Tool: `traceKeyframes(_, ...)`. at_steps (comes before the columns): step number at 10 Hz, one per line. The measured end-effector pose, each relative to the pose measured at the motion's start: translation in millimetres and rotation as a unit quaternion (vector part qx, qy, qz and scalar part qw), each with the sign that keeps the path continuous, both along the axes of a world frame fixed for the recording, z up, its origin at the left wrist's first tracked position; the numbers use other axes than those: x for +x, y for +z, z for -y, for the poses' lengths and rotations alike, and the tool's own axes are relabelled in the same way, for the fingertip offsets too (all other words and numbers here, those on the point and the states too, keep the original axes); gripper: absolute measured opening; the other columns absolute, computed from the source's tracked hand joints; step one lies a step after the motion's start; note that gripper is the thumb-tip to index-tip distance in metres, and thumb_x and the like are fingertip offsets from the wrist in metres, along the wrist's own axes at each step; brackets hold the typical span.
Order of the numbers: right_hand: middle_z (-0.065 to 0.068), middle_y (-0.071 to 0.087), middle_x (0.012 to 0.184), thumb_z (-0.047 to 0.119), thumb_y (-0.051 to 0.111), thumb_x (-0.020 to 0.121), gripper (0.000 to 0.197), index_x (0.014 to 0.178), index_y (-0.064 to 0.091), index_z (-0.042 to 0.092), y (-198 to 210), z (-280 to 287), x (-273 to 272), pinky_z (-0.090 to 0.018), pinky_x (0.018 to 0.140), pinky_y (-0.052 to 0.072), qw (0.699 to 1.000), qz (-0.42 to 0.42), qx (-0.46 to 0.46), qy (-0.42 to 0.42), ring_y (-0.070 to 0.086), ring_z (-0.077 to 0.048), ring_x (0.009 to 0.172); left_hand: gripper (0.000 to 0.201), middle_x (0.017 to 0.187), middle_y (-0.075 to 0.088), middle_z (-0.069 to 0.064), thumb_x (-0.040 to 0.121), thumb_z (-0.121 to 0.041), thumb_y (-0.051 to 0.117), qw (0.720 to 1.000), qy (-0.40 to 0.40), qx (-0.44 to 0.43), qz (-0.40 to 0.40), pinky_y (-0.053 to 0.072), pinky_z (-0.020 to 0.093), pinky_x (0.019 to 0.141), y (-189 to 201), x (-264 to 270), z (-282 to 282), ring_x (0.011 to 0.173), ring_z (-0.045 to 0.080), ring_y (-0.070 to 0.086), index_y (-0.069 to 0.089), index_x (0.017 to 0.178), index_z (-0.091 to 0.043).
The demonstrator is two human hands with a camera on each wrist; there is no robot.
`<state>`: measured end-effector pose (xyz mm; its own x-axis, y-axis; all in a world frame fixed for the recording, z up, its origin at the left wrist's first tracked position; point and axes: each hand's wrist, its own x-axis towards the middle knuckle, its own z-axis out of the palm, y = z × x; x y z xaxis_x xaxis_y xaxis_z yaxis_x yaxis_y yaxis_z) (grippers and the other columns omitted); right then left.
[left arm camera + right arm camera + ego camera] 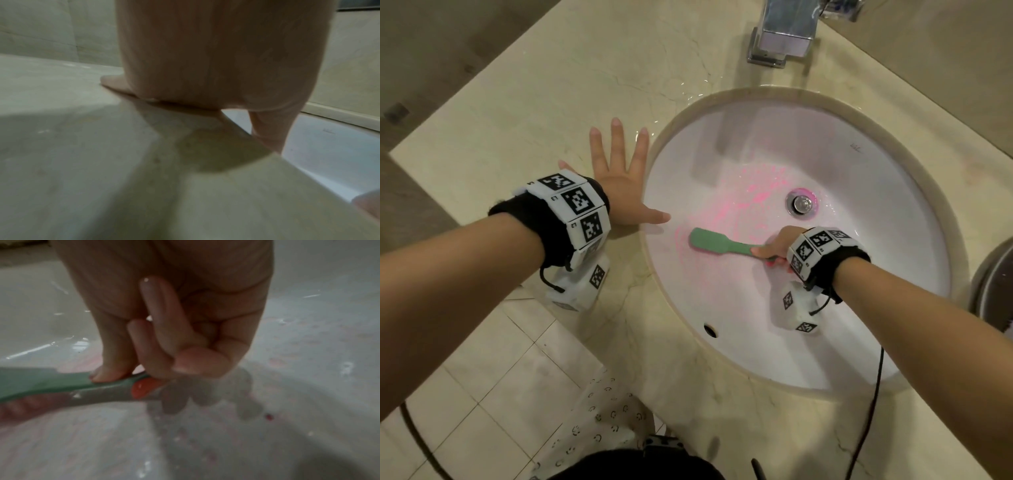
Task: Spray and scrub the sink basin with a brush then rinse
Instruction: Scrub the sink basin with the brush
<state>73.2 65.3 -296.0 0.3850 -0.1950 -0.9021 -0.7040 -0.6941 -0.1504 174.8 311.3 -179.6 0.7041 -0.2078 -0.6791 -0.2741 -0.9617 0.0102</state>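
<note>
Below us, we see a white oval ceramic sink basin (842, 308) set under a beige marble countertop (534, 113), viewed from the head camera looking down. Our right hand (777, 245) reaches into the basin and grasps the handle of a mint-green plastic scrub brush (717, 244). From the right wrist camera, the thumb presses on top of the brush (51, 382) handle while the fingers (162, 331) curl beneath it, beside an orange-red section of the handle. The brush head lies low against the left inner slope of the basin, bristles down, pointing toward our left. Pink cleaning liquid (743, 202) streaks the porcelain around the brush and rings the round chrome drain plug (802, 202) just beyond it.

Our left hand (619, 178) lies flat and released on the countertop at the basin's left rim, fingers spread and straight, thumb reaching out over the edge of the basin. The left wrist camera shows the palm (216, 56) pressed onto the stone.

A square chrome faucet (784, 32) stands behind the basin, with water (688, 89) pooled on the stone near it.
</note>
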Motion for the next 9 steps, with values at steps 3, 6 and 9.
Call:
traceKeyframes(3, -0.003, 0.054, 0.065, 0.053, 0.058, 0.084, 0.045, 0.071, 0.054, 0.010, 15.5, 16.9, 22.9, -0.025, 0.052, 0.036, 0.980, 0.073, -0.081, -0.164, 0.044, -0.018, 0.050, 0.124, 0.142, -0.048, 0.004, 0.071, -0.071, 0.059, 1.000, -0.001, 0.003, -0.003, -0.001, 0.074, 0.099, -0.2, 1.1, 0.2, 0.134, 0.035, -0.036, -0.038, 0.137, -0.031)
traceKeyframes(6, -0.002, 0.053, 0.065, 0.048, 0.063, 0.082, 0.038, 0.065, 0.056, 0.016, 3.6, -6.8, -2.3, -0.025, 0.062, 0.039, 0.998, 0.008, 0.035, -0.044, 0.047, -0.019, 0.057, 0.124, 0.141, -0.049, 0.003, 0.071, -0.071, 0.059, 1.000, 0.000, 0.004, -0.004, -0.001, 0.075, 0.098, -0.8, 1.9, -0.1, 0.134, 0.035, -0.036, -0.039, 0.136, -0.031)
traceKeyframes(9, -0.003, 0.051, 0.061, 0.043, 0.059, 0.088, 0.039, 0.059, 0.052, 0.018, 28.1, 29.8, 8.2, -0.028, 0.061, 0.037, 0.987, 0.071, -0.074, -0.126, 0.046, -0.020, 0.056, 0.125, 0.141, -0.049, 0.003, 0.070, -0.072, 0.058, 1.000, 0.000, 0.006, -0.001, -0.001, 0.075, 0.099, -2.4, 1.5, -0.1, 0.134, 0.034, -0.036, -0.040, 0.136, -0.032)
